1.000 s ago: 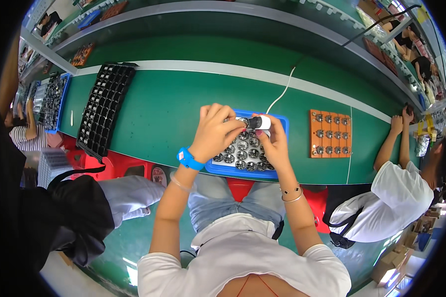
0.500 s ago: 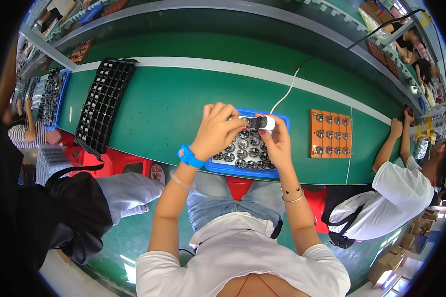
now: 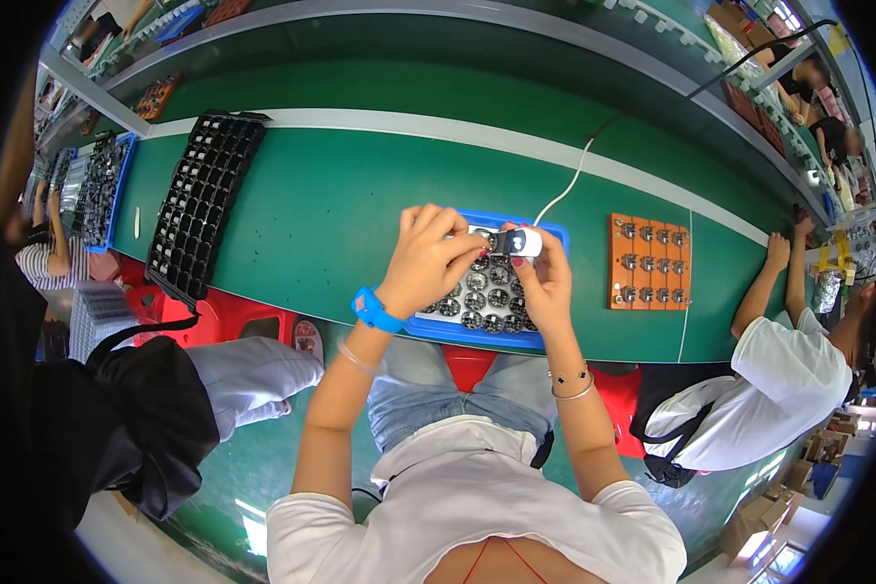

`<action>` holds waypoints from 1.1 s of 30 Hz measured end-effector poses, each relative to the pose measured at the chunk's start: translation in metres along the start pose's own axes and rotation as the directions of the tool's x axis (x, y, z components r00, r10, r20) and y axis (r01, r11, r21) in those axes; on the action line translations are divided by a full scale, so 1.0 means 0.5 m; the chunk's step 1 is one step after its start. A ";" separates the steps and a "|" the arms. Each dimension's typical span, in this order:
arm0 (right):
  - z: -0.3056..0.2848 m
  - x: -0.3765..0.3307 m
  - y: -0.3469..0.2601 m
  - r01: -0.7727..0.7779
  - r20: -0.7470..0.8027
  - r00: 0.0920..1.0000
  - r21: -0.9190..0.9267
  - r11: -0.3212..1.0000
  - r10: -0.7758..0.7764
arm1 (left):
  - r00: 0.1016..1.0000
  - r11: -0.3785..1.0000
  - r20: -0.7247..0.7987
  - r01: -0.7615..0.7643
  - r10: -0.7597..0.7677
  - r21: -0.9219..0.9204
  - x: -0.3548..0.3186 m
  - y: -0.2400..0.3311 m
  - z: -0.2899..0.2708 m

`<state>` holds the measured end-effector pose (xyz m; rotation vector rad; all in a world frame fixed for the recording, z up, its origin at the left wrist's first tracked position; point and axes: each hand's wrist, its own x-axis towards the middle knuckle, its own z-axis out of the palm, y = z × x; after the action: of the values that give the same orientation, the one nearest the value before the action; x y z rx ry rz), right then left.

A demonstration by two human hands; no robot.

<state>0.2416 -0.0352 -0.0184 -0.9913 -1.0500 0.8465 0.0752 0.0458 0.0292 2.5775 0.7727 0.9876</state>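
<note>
A blue tray [image 3: 555, 235] of several small round dark parts lies on the green bench in front of me. Over it my right hand [image 3: 544, 277] grips a small white tool [image 3: 527, 241] with a white cable [image 3: 566, 185] running off toward the back. My left hand [image 3: 425, 258], with a blue wristband, pinches a small round part [image 3: 484, 236] held against the tool's tip. Both hands touch above the tray's far side.
An orange fixture board [image 3: 650, 263] with several round parts lies right of the tray. A long black slotted tray [image 3: 200, 200] lies at the left, another blue tray [image 3: 102, 185] beyond it. A person in white sits at the right [image 3: 788, 365], another at the left.
Both hands stay over the blue tray with the tool and part; the fingers have shifted only slightly.
</note>
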 end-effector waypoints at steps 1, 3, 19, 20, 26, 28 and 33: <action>0.000 0.000 -0.002 -0.009 0.003 1.000 0.000 1.000 0.009 | 1.000 1.000 0.008 0.009 -0.009 -0.004 0.000 0.002 -0.002; 0.000 -0.002 -0.001 -0.001 0.006 1.000 -0.016 1.000 0.001 | 1.000 1.000 0.015 0.018 -0.018 -0.007 0.001 0.002 -0.003; -0.013 -0.028 0.001 -0.012 -0.036 0.999 -0.118 0.993 0.008 | 0.986 0.998 0.165 0.024 -0.034 0.063 -0.028 -0.053 -0.013; -0.013 -0.028 -0.001 0.004 -0.013 1.000 -0.163 0.987 -0.006 | 0.986 0.997 0.165 0.009 -0.021 0.076 -0.032 -0.054 -0.009; -0.012 -0.027 -0.003 -0.046 -0.021 0.998 0.239 0.970 0.053 | 0.997 0.998 0.055 0.057 -0.056 -0.005 -0.037 -0.039 -0.006; -0.009 -0.022 -0.017 -0.129 0.021 0.990 0.566 0.814 0.143 | 0.995 0.994 0.041 0.089 -0.087 -0.059 -0.030 -0.017 -0.014; 0.008 -0.018 -0.024 -0.168 -0.105 0.976 0.187 0.968 0.190 | 0.989 0.972 0.023 0.148 -0.146 -0.184 -0.031 0.012 -0.007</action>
<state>0.2361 -0.0465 -0.0091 -0.9831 -0.7741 0.9970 0.0657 0.0321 0.0261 2.3292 0.8153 0.9537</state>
